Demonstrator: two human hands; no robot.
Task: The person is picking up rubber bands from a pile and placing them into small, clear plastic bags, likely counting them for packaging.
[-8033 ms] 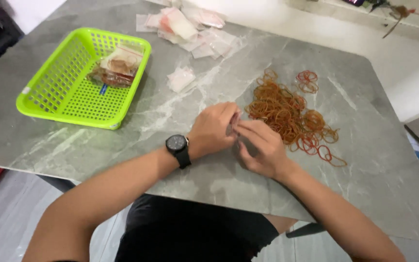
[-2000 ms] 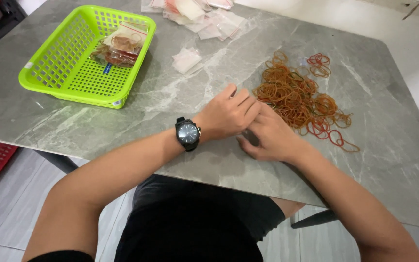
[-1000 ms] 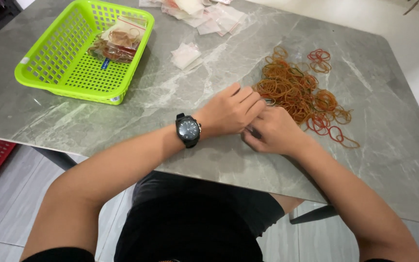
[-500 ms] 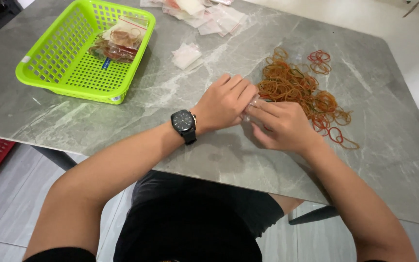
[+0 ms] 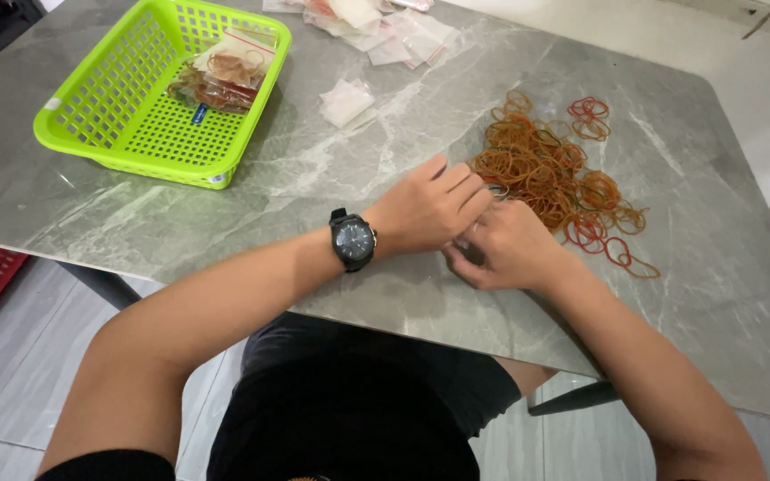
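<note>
Your left hand (image 5: 425, 209) and right hand (image 5: 510, 245) meet near the front edge of the desk (image 5: 385, 160), fingertips touching; the left lies knuckles-up with fingers stretched toward the right, a black watch (image 5: 353, 240) on its wrist; the right is curled narrow, thumb and fingers pinched together over something small at the point where the two hands join; whether that is a band or a small bag you cannot tell, since the fingers cover it.

Just beyond your fingertips, toward the right side of the desk, lies the pile of bands (image 5: 550, 174), mostly brown-orange with a few red loops trailing off toward the right edge; a small separate cluster of red bands (image 5: 588, 118) sits farther back. A single small clear bag (image 5: 345, 100) lies alone toward the middle of the desk; more clear bags (image 5: 376, 22) are heaped at the far edge. The green basket (image 5: 100, 98) stands at the far left corner, with filled bags (image 5: 225, 76) of bands lying in its back end.

Against half a second ago, your hands sit in nearly the same spot and the left fingers have spread a little flatter over the right; judged from that, the work between the fingers goes on in place. Against eight seconds ago, the pile, the lone bag and the basket's contents look unchanged.
</note>
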